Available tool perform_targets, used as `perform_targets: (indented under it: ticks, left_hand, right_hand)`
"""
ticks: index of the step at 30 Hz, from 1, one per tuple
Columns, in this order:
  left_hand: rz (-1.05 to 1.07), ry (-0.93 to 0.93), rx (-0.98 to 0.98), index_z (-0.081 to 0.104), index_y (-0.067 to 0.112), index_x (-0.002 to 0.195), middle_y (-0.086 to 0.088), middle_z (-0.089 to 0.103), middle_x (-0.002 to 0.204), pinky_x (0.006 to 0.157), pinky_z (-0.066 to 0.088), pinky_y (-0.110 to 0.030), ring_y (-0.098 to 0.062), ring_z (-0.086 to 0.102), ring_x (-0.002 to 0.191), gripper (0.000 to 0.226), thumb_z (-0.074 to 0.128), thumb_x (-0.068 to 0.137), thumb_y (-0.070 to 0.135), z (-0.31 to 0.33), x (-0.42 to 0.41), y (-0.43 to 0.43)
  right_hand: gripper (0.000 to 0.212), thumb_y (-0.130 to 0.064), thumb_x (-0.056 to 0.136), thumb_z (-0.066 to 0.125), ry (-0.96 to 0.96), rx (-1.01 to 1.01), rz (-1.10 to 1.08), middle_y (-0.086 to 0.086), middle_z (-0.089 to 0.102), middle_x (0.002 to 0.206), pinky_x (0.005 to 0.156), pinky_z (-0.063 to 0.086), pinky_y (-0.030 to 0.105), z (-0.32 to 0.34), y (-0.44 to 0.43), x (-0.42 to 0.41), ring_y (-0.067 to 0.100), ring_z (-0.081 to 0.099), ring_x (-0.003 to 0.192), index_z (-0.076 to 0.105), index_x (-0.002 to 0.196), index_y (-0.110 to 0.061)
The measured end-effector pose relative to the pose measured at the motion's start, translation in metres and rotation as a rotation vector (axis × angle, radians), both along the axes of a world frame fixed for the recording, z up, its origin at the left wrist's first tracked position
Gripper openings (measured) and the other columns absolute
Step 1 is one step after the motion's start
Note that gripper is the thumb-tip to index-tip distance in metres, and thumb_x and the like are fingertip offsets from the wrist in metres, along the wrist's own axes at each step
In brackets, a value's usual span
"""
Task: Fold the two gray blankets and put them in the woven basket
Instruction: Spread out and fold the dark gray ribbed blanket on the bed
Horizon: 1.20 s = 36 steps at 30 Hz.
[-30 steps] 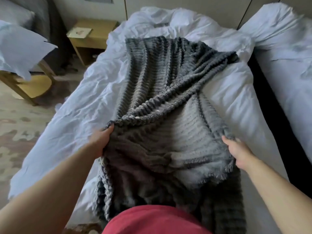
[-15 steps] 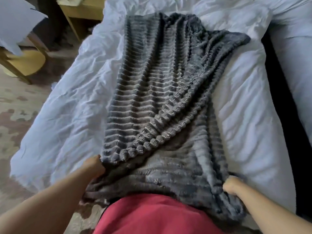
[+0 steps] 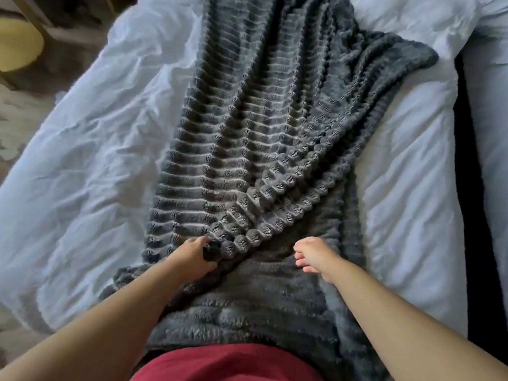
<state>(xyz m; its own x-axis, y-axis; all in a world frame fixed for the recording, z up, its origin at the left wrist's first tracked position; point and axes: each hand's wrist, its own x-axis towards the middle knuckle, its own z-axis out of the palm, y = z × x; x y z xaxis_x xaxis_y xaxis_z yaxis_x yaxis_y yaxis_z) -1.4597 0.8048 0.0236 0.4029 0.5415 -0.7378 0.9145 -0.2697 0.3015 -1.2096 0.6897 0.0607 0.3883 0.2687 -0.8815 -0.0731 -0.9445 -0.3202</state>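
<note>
A gray ribbed blanket lies lengthwise down a white bed, its upper layer folded over diagonally so a bumpy edge runs from lower left to upper right. My left hand pinches the near corner of that folded edge. My right hand hovers just above the smoother lower layer, fingers loosely curled and holding nothing. The blanket's near end hangs over the bed's foot against my red shirt. No woven basket and no second blanket are in view.
The white rumpled duvet spreads on both sides of the blanket. A second white bed stands to the right across a dark gap. A yellow wooden seat and patterned carpet lie at the left.
Both hands let the lifted near end down onto the bed. The left hand moved inward to the folded edge's corner. The right hand released its edge and moved left. The view tilted down.
</note>
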Motion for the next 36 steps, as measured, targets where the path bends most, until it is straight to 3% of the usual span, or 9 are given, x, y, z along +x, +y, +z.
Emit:
perform_targets:
  ticks: [5, 11, 16, 22, 24, 26, 29, 32, 36]
  left_hand:
    - [-0.056, 0.013, -0.141, 0.024, 0.024, 0.149, -0.007, 0.055, 0.134, 0.094, 0.043, -0.029, -0.026, 0.054, 0.118, 0.087, 0.070, 0.079, 0.046, -0.020, 0.009, 0.004]
    - [0.331, -0.258, -0.309, 0.061, 0.033, 0.106, 0.011, 0.061, 0.086, 0.068, 0.041, -0.017, -0.009, 0.057, 0.080, 0.028, 0.061, 0.086, 0.053, -0.005, 0.007, 0.012]
    - [0.740, -0.531, -0.399, 0.065, 0.016, 0.091, 0.005, 0.063, 0.077, 0.066, 0.046, -0.024, -0.009, 0.056, 0.068, 0.031, 0.053, 0.094, 0.044, 0.016, 0.008, 0.028]
    - [1.390, -1.022, -0.716, 0.071, 0.014, 0.106, -0.011, 0.073, 0.097, 0.061, 0.058, -0.031, -0.022, 0.070, 0.077, 0.035, 0.052, 0.091, 0.040, 0.026, -0.003, 0.080]
    - [1.547, -0.883, -0.471, 0.068, 0.009, 0.099, -0.009, 0.071, 0.076, 0.054, 0.053, -0.024, -0.021, 0.067, 0.067, 0.033, 0.050, 0.096, 0.036, 0.002, -0.012, 0.107]
    - [1.541, -0.431, -0.027, 0.063, 0.009, 0.086, -0.007, 0.061, 0.064, 0.049, 0.042, -0.021, -0.022, 0.061, 0.068, 0.024, 0.053, 0.097, 0.028, -0.032, -0.025, 0.131]
    - [1.174, 0.038, 0.082, 0.063, 0.003, 0.106, -0.019, 0.066, 0.104, 0.081, 0.046, -0.033, -0.035, 0.061, 0.103, 0.030, 0.055, 0.093, 0.029, -0.072, -0.043, 0.152]
    - [1.004, -0.032, 0.132, 0.058, 0.010, 0.115, -0.014, 0.064, 0.117, 0.084, 0.042, -0.031, -0.031, 0.058, 0.110, 0.036, 0.059, 0.087, 0.033, -0.083, -0.039, 0.172]
    - [0.929, -0.154, 0.194, 0.052, 0.016, 0.124, -0.008, 0.062, 0.122, 0.077, 0.031, -0.025, -0.027, 0.056, 0.115, 0.046, 0.062, 0.087, 0.041, -0.081, -0.015, 0.204]
  right_hand:
    - [0.039, -0.028, 0.094, 0.057, 0.065, 0.088, -0.396, 0.015, 0.056, 0.126, 0.089, 0.045, 0.037, -0.054, 0.043, 0.017, 0.030, 0.055, 0.116, 0.052, 0.128, -0.008]
    - [0.038, -0.024, 0.084, 0.068, 0.218, 0.235, -0.888, 0.009, 0.071, 0.104, 0.067, 0.058, 0.040, -0.053, 0.097, 0.031, 0.029, 0.069, 0.090, 0.065, 0.120, -0.013]
    - [0.051, -0.025, 0.075, 0.072, 0.040, 0.400, -0.765, 0.006, 0.054, 0.135, 0.104, 0.040, 0.055, 0.018, 0.179, 0.039, 0.034, 0.052, 0.123, 0.059, 0.124, -0.018]
    - [0.016, -0.012, 0.079, 0.069, -0.025, 0.787, -0.538, 0.001, 0.065, 0.094, 0.071, 0.056, 0.034, 0.060, 0.342, -0.021, 0.020, 0.065, 0.085, 0.060, 0.092, -0.014]
    - [0.035, -0.016, 0.084, 0.067, 0.005, 0.810, -0.320, 0.003, 0.063, 0.110, 0.088, 0.053, 0.039, 0.031, 0.391, -0.054, 0.022, 0.062, 0.102, 0.054, 0.116, -0.013]
    - [0.058, -0.026, 0.091, 0.063, 0.194, 0.601, 0.064, 0.006, 0.051, 0.139, 0.098, 0.045, 0.040, -0.014, 0.410, -0.086, 0.025, 0.052, 0.122, 0.037, 0.142, -0.014]
    - [0.070, -0.033, 0.093, 0.059, 0.082, 0.296, 0.672, 0.006, 0.037, 0.152, 0.106, 0.034, 0.031, -0.080, 0.396, -0.100, 0.025, 0.043, 0.132, 0.026, 0.150, -0.009]
    - [0.061, -0.025, 0.095, 0.056, -0.061, 0.437, 0.717, 0.004, 0.038, 0.152, 0.087, 0.035, 0.015, -0.106, 0.379, -0.082, 0.015, 0.048, 0.122, 0.031, 0.149, -0.016]
    - [0.045, -0.008, 0.094, 0.048, -0.146, 0.518, 0.472, 0.007, 0.057, 0.132, 0.082, 0.041, 0.020, -0.113, 0.354, -0.036, 0.011, 0.053, 0.105, 0.050, 0.138, -0.014]
